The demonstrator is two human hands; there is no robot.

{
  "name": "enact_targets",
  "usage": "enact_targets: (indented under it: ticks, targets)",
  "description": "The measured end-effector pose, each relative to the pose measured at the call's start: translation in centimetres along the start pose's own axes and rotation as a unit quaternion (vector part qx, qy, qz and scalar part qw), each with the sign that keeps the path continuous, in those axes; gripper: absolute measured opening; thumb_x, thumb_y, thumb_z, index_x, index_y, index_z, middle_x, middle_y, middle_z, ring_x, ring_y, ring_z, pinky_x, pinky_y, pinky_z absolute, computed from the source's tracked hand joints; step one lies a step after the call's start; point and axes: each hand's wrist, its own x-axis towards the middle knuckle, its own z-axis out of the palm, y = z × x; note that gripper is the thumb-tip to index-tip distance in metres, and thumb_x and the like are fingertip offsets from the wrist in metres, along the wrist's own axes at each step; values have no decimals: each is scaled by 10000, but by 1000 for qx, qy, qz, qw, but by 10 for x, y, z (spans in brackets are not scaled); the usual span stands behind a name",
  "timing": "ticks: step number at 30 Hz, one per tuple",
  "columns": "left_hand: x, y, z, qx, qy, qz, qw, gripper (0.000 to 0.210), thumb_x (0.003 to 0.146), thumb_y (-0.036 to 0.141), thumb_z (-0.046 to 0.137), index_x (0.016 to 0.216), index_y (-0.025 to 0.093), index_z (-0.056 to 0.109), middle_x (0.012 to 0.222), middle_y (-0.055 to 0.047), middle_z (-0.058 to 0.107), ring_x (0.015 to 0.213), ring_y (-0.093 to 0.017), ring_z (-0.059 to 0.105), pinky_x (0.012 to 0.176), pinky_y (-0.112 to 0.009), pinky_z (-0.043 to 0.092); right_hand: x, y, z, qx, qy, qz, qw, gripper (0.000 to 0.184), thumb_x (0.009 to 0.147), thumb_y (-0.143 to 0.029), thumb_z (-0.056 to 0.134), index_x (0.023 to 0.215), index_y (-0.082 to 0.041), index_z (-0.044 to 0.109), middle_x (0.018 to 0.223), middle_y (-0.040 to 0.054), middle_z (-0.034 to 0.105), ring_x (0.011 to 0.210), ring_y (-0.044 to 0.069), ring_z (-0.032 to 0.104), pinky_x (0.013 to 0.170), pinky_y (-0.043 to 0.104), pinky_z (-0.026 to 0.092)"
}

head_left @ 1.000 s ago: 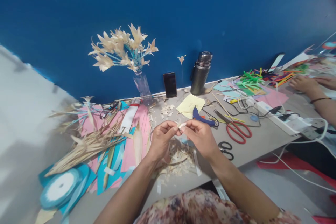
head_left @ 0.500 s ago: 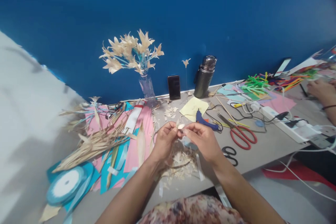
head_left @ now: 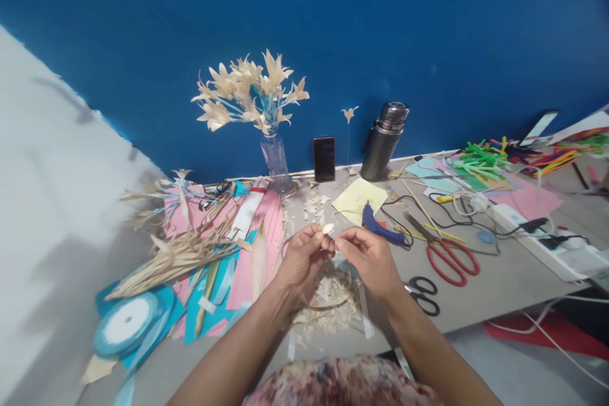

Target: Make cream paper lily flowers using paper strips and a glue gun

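My left hand (head_left: 304, 259) pinches a small cream-coloured husk petal (head_left: 327, 228) between thumb and fingers, above the middle of the table. Close on its right, my right hand (head_left: 368, 259) has thumb and forefinger pressed together; whatever they hold is too small to make out. Below both hands lies a pile of pale husk scraps (head_left: 328, 304). A blue glue gun (head_left: 378, 226) rests just beyond my right hand, partly on a yellow paper sheet (head_left: 359, 198).
Husk flowers (head_left: 252, 89) stand in a clear bottle (head_left: 276, 162) beside a phone (head_left: 324, 158) and a flask (head_left: 384, 143). Red-handled scissors (head_left: 451, 260), black-handled scissors (head_left: 422, 295) and a power strip (head_left: 533, 241) lie right. Dried husks (head_left: 166, 260) and a ribbon roll (head_left: 126, 327) lie left.
The view has swung a little, so the table things sit further right. My right fingertips have drawn slightly away from the petal. The other person's hand at the right has left the view.
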Motion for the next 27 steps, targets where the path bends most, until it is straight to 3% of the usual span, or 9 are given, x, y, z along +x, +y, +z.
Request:
enact_targets:
  ticks: [3, 7, 12, 16, 19, 21, 27]
  targets:
    - [0, 2, 1, 1, -1, -9, 1000, 376, 679, 372, 899, 675, 151, 594, 635, -5, 605, 634, -126, 565, 645, -248, 447, 5, 1, -1, 14, 14, 10, 1000, 187, 852, -385, 719, 840, -199, 706, 765, 35, 710, 727, 191, 661, 713, 328, 540]
    - [2, 1, 1, 16, 36, 10, 999, 355, 666, 358, 902, 691, 153, 614, 601, 8, 597, 628, -123, 571, 632, -234, 447, 10, 8, -7, -6, 81, -10, 997, 215, 841, -381, 743, 966, -214, 693, 900, 50, 717, 847, 200, 656, 767, 329, 523]
    - [4, 0, 0, 48, 75, 17, 996, 317, 659, 358, 886, 716, 159, 646, 605, -1, 634, 619, -131, 581, 620, -240, 449, 8, 10, -11, -53, 104, -13, 993, 209, 860, -383, 711, 935, -191, 680, 853, 57, 699, 760, 200, 631, 644, 307, 490]
    - [1, 4, 1, 153, 95, 56, 982, 221, 730, 325, 822, 742, 161, 675, 633, -22, 688, 616, -131, 572, 649, -248, 445, 4, 2, -3, -173, 122, -137, 968, 106, 919, -292, 640, 939, -203, 694, 895, 64, 687, 729, 180, 602, 657, 312, 491]
    - [-2, 7, 2, 218, 90, 80, 969, 169, 758, 294, 791, 733, 162, 688, 658, -27, 700, 650, -144, 594, 682, -256, 453, 8, -4, 0, -276, 93, -245, 925, 122, 941, -236, 613, 995, -219, 721, 925, 69, 673, 749, 184, 605, 679, 320, 505]
    - [-2, 7, 1, 229, 84, 84, 966, 155, 768, 285, 781, 734, 159, 698, 663, -27, 698, 660, -146, 600, 689, -255, 453, 12, -4, -2, -324, 75, -281, 900, 155, 964, -218, 589, 1007, -230, 738, 916, 72, 666, 812, 200, 631, 718, 330, 516]
    - [-2, -3, 0, 73, 64, 9, 995, 221, 708, 308, 839, 732, 151, 686, 621, -12, 659, 605, -121, 568, 648, -236, 444, 14, 3, -11, -357, 74, -339, 867, 169, 965, -156, 598, 936, -217, 752, 878, 75, 655, 848, 211, 635, 757, 344, 521]
